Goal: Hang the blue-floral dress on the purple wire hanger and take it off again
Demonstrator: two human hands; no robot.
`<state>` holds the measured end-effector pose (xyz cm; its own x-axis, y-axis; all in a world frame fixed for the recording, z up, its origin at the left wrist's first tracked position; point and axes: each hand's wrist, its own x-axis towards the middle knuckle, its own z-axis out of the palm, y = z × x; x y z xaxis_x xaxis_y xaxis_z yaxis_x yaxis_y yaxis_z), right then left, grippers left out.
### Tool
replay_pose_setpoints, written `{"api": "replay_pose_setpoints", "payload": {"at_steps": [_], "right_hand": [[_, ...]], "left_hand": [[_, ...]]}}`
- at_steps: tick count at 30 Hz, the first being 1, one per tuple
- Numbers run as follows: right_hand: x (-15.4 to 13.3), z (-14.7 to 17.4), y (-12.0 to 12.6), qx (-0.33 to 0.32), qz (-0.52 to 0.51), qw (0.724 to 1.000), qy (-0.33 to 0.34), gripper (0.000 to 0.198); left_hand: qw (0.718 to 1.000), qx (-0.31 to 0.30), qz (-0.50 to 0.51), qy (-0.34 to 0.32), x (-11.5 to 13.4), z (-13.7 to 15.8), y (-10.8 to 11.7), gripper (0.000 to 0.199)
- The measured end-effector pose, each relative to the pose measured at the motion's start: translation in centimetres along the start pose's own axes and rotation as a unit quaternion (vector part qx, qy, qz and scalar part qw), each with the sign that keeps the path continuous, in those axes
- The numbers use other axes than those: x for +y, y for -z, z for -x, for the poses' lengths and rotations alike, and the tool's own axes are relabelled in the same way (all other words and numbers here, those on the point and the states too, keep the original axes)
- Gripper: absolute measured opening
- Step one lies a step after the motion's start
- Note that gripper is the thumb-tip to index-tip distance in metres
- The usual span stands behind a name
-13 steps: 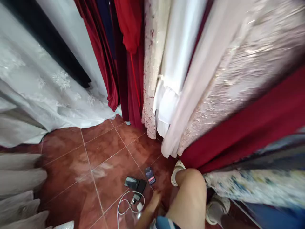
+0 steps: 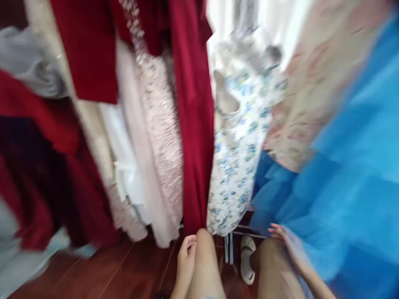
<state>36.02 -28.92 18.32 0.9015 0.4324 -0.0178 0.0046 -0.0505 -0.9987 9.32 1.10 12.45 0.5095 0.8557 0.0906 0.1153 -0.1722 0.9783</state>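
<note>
The left hand (image 2: 186,259), empty and loosely curled beside a knee (image 2: 204,253), is just below the red dress (image 2: 196,145), while the right (image 2: 285,237), fingers loosely open, is touching or just beside the blue dress (image 2: 343,199), I cannot tell which, whose loose layers could snag if that arm swung outward.

Red-brown tiled flr (image 2: 124,270) w/ person's pale clog (image 2: 247,244) on it

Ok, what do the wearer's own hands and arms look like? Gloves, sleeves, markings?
Left hand and right hand: both bare, no gloves showing. The visible parts of both forearms show no sleeves, cables or bold markings. Blur hides finer details such as rings or nail colour.
</note>
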Motion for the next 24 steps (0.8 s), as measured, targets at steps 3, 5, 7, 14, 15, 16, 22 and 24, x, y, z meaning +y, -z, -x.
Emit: {"api": "replay_pose_setpoints", "payload": {"at_steps": [3, 5, 7, 14, 15, 16, 22, 24], "right_hand": [[-7.1, -2.2, -0.9, -0.185, -0.139, 0.973, 0.022, 0.07], [-12.0, -2.8, -1.9, -0.229, -0.18, 0.955, 0.063, 0.068], [-15.8, -3.1, -3.0, -0.226, -0.167, 0.953, 0.11, 0.053], [-25.3, -8.9, -4.8, -0.203, -0.154, 0.953, 0.165, 0.03], [-27.2, -10.3, -4.7, -0.189, -0.162, 0.954, 0.168, 0.028], [-29.2, -11.8, -4.6, -0.172, -0.171, 0.955, 0.17, 0.026], [-41.9, -17.0, -3.9, -0.065, -0.212, 0.963, 0.15, 0.028], [-45.5, -16.6, -4.4, -0.053, -0.224, 0.957, 0.177, 0.031]], "left_hand": [[0.99, -0.049, 0.001, -0.132, 9.2, -3.6, -3.3, 0.037], [0.971, -0.038, -0.002, -0.235, 15.5, -5.3, -5.2, 0.041], [0.951, 0.002, 0.008, -0.31, 21.4, -6.5, -6.5, 0.053], [0.878, 0.091, -0.016, -0.47, 38.2, -10.9, -7.4, 0.09], [0.873, 0.085, -0.009, -0.481, 40.5, -11.6, -7.3, 0.094], [0.872, 0.078, 0.005, -0.484, 42.9, -12.3, -7.2, 0.098], [0.857, 0.049, 0.115, -0.5, 54.1, -16.6, -6.4, 0.078], [0.844, 0.041, 0.123, -0.52, 55.9, -16.7, -6.2, 0.048]]}}
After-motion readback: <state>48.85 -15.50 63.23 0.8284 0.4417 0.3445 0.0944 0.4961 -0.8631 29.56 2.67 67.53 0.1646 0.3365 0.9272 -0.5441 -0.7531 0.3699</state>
